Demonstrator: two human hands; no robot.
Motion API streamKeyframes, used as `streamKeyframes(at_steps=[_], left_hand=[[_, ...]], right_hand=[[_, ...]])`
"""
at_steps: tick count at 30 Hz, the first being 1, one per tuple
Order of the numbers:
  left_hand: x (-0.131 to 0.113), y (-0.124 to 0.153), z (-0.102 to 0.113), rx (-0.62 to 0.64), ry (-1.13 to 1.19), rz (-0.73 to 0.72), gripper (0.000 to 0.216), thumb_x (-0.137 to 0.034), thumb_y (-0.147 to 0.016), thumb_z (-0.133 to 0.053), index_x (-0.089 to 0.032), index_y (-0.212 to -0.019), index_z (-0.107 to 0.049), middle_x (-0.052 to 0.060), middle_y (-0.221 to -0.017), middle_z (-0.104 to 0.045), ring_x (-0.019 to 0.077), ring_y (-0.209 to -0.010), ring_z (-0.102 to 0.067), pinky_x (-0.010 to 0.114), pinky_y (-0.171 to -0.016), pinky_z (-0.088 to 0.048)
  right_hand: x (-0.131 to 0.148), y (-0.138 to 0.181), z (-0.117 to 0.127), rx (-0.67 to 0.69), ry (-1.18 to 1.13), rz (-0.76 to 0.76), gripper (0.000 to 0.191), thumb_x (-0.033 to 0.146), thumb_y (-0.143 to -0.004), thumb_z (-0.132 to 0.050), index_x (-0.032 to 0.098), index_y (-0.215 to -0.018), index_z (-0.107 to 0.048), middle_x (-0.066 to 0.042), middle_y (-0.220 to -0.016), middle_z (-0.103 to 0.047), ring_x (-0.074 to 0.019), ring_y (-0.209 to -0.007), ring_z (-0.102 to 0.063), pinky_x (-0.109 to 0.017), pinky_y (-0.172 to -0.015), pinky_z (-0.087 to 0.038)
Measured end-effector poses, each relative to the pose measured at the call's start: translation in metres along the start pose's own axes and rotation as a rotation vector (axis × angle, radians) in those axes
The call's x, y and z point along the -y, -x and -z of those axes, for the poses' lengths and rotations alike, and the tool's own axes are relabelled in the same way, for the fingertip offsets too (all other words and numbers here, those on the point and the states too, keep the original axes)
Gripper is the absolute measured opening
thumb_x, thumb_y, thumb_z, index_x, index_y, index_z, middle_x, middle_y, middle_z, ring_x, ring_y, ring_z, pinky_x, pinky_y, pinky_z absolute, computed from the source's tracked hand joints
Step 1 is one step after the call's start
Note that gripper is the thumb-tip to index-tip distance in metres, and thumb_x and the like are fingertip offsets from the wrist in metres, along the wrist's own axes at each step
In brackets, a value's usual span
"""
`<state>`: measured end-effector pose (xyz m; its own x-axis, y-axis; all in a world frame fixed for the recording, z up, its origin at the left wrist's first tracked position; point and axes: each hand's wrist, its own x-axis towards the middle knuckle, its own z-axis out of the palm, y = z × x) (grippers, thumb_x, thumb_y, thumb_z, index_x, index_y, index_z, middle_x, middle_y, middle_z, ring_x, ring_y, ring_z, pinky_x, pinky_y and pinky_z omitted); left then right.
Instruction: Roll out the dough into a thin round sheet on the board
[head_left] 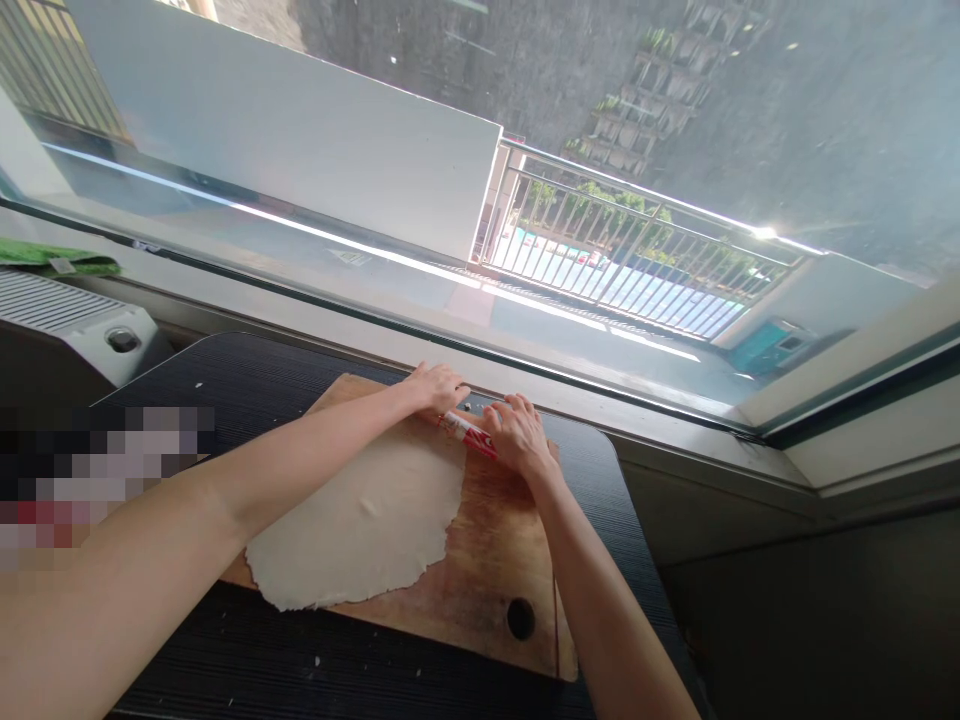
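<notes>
A large thin sheet of rolled-out dough (364,520) with a ragged edge lies over the left part of a wooden cutting board (495,560). At the board's far edge is a rolling pin (471,434) with a red and white printed wrap, of which only the middle shows. My left hand (437,386) curls over its left end, and my right hand (517,432) curls over its right end. Both palms hide the ends of the pin. The far edge of the dough meets the pin, partly behind my left forearm.
The board rests on a dark table (607,500) dotted with small white crumbs. Behind it stand a window sill (360,350) and a large window. A white slatted appliance (75,320) with a green cloth (56,257) is at left. One patch at left is pixelated.
</notes>
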<state>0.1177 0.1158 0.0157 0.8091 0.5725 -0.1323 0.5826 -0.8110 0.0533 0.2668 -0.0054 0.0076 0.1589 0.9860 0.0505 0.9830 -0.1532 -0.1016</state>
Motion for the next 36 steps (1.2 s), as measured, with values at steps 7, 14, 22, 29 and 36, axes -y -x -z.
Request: streamKeyframes(at_steps=[7, 14, 22, 29, 36], left_hand=[[0.003, 0.002, -0.006, -0.027, 0.008, 0.008, 0.035, -0.028, -0.097, -0.035, -0.026, -0.108, -0.068, 0.009, -0.136, -0.061, 0.0302, -0.129, -0.046, 0.06, -0.107, -0.032], [0.0, 0.038, -0.018, -0.089, 0.024, 0.04, 0.039, -0.038, -0.099, -0.032, -0.03, -0.12, -0.064, 0.007, -0.138, -0.06, 0.027, -0.136, -0.042, 0.059, -0.113, -0.025], [-0.011, 0.071, -0.022, -0.143, 0.059, 0.113, 0.046, -0.038, -0.1, -0.026, -0.023, -0.13, -0.058, 0.011, -0.144, -0.055, 0.0261, -0.138, -0.042, 0.059, -0.116, -0.022], [-0.009, 0.053, -0.019, -0.103, 0.1, 0.14, 0.049, -0.038, -0.1, -0.025, -0.023, -0.138, -0.052, 0.01, -0.151, -0.049, 0.0269, -0.143, -0.036, 0.061, -0.117, -0.017], [0.002, 0.017, -0.015, -0.041, 0.143, 0.14, 0.049, -0.044, -0.1, -0.029, -0.03, -0.144, -0.046, 0.009, -0.157, -0.042, 0.0274, -0.146, -0.033, 0.058, -0.117, -0.022]], right_hand=[[0.004, 0.007, 0.002, 0.013, 0.037, 0.036, 0.039, 0.035, -0.104, -0.032, 0.022, -0.113, -0.068, -0.012, -0.129, -0.06, -0.0245, -0.13, -0.043, -0.039, -0.107, -0.034], [0.027, 0.04, -0.006, -0.036, 0.002, 0.003, 0.041, 0.041, -0.104, -0.03, 0.022, -0.118, -0.064, -0.013, -0.134, -0.058, -0.0281, -0.133, -0.043, -0.045, -0.109, -0.032], [0.046, 0.068, -0.005, -0.033, -0.022, -0.046, 0.055, 0.045, -0.102, -0.035, 0.011, -0.144, -0.046, -0.019, -0.153, -0.043, -0.0316, -0.148, -0.026, -0.047, -0.117, -0.022], [0.037, 0.054, -0.005, -0.001, -0.052, -0.061, 0.05, 0.047, -0.103, -0.03, 0.018, -0.137, -0.053, -0.015, -0.15, -0.046, -0.0315, -0.146, -0.028, -0.049, -0.116, -0.024], [0.018, 0.024, -0.005, 0.05, -0.099, -0.096, 0.05, 0.051, -0.102, -0.025, 0.025, -0.132, -0.056, -0.013, -0.148, -0.047, -0.0309, -0.144, -0.031, -0.055, -0.112, -0.029]])
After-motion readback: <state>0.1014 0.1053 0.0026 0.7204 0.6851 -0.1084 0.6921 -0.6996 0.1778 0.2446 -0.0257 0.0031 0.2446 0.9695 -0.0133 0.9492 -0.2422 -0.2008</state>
